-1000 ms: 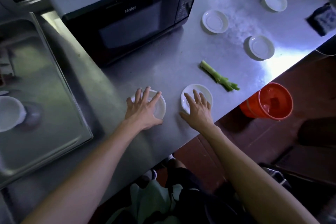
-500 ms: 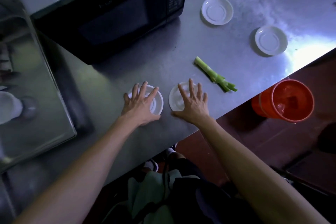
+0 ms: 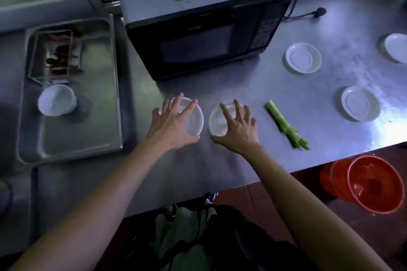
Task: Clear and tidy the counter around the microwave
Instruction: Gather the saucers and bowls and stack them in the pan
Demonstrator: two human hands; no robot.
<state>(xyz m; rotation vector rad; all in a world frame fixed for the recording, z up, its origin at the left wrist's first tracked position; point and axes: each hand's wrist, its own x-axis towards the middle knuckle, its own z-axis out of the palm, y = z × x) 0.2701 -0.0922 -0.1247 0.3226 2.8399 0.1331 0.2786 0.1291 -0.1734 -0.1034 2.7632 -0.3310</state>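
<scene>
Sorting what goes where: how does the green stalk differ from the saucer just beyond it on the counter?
The green stalk is long, thin and green; the saucer is round, flat and white. The stalk is food scrap lying at an angle near the counter edge; the saucer is crockery sitting level. Both lie untouched, right of the right hand.

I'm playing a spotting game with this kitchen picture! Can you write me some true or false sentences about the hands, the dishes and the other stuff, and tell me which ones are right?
1. Each hand is on a small white dish. True: the left hand covers one dish, the right hand the other dish.
2. The green stalk lies left of the hands. False: it lies to their right.
3. The microwave door is shut. True.
4. The orange bucket stands on the counter. False: it stands lower, beyond the counter's edge.
5. A white cup lies in the metal tray. True.
</scene>
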